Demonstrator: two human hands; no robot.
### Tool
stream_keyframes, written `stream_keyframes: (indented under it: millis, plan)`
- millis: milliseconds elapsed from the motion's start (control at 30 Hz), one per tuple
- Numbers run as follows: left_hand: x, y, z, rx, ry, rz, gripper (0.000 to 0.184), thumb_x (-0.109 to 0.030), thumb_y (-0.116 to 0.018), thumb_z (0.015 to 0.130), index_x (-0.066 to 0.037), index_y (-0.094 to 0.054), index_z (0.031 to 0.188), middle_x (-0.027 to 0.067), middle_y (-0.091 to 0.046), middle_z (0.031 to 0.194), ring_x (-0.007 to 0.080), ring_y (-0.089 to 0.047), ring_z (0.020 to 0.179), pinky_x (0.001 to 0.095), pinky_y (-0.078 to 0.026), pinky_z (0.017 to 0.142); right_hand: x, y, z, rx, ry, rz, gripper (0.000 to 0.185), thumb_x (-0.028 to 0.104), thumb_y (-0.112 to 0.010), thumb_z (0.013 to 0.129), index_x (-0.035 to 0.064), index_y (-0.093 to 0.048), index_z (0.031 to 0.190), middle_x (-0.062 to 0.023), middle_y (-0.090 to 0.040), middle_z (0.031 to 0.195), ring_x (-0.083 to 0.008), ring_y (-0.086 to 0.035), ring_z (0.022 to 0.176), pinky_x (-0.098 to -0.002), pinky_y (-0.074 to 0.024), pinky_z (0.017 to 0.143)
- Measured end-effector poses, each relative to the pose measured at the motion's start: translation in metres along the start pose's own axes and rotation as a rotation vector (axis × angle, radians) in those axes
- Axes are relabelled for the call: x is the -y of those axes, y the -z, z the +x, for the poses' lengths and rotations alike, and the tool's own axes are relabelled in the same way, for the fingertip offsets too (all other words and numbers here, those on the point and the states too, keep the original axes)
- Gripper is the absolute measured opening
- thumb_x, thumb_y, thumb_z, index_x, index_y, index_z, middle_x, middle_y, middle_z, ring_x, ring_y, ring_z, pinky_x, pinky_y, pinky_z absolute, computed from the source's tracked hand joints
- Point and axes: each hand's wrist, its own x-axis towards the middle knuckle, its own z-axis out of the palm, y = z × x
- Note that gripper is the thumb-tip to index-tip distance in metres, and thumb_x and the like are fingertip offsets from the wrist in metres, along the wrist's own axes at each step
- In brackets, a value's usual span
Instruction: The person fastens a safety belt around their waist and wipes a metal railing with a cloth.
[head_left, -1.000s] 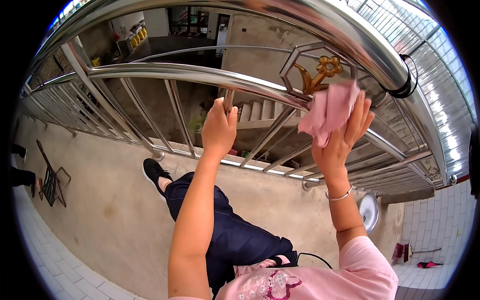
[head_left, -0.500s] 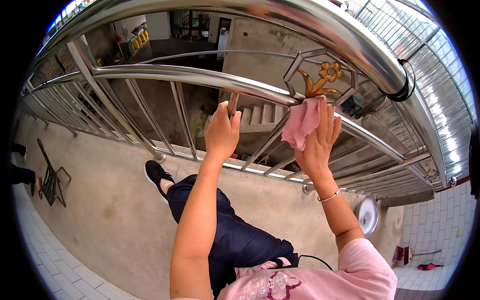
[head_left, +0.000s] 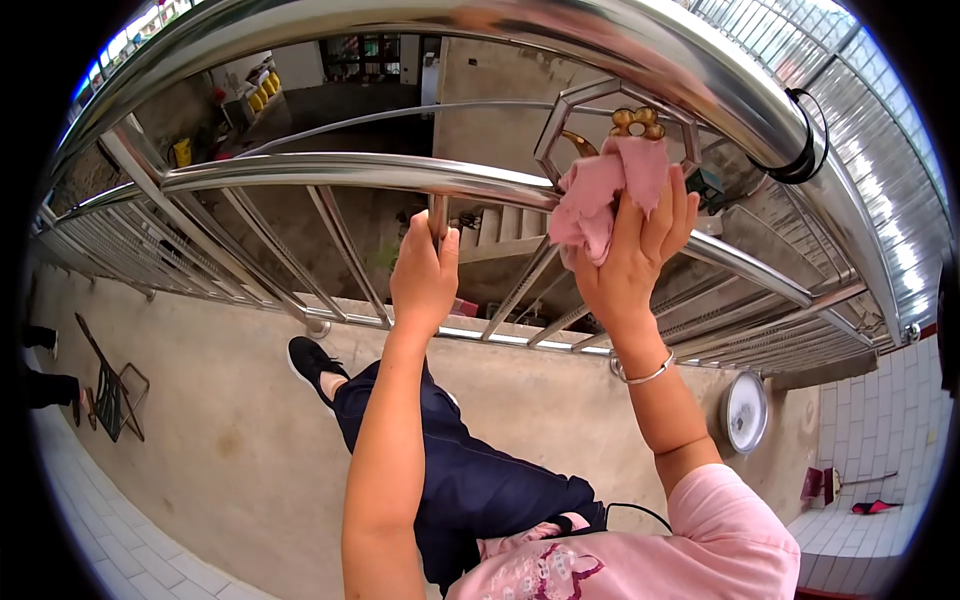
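My left hand (head_left: 426, 272) is wrapped round an upright metal bar (head_left: 438, 215) just under the middle rail (head_left: 350, 172) of the shiny railing. A crumpled pink cloth (head_left: 612, 190) is in my right hand (head_left: 635, 245), lying against the lower part of a gold flower ornament (head_left: 640, 123). That ornament sits inside a metal hexagon frame (head_left: 548, 140) between the middle rail and the thick top rail (head_left: 480, 22). The cloth hides the flower's stem and part of my fingertips. A bracelet circles my right wrist.
Black cable (head_left: 800, 150) is wound round the top rail at the right. A round metal basin (head_left: 745, 412) is on the floor at the right, near a dustpan (head_left: 815, 485). At the left are a folding stool (head_left: 112, 385) and another person's legs (head_left: 50, 390). Steps (head_left: 505, 228) show below the railing.
My right hand has moved the cloth from the middle rail up onto the gold flower. My left hand keeps its hold on the bar. The whole view has shifted slightly.
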Motion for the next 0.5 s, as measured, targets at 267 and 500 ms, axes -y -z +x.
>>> stream_keyframes:
  millis: [267,500]
  plan:
    - [-0.002,-0.001,0.0,-0.017,0.005,0.008,0.029,-0.034,-0.048,0.103,-0.008,-0.047,0.116,0.0136,-0.061,0.1,0.0362,-0.06,0.095,0.0465,-0.047,0.081,-0.005,0.001,0.029,-0.021,0.056,-0.059,0.058,0.023,-0.067,0.079,-0.0031,-0.051,0.129,-0.0203,-0.033,0.151,-0.0411,-0.026,0.142,-0.059,-0.0112,0.117]
    - [0.001,-0.003,-0.001,-0.044,0.002,0.013,0.027,-0.034,-0.047,0.104,-0.008,-0.047,0.111,0.0132,-0.06,0.096,0.0339,-0.06,0.09,0.0428,-0.046,0.081,-0.006,-0.005,0.004,-0.02,0.134,-0.037,0.064,0.022,-0.066,0.079,-0.0052,-0.049,0.135,-0.0212,-0.033,0.15,-0.0426,-0.023,0.144,-0.0603,-0.0115,0.116]
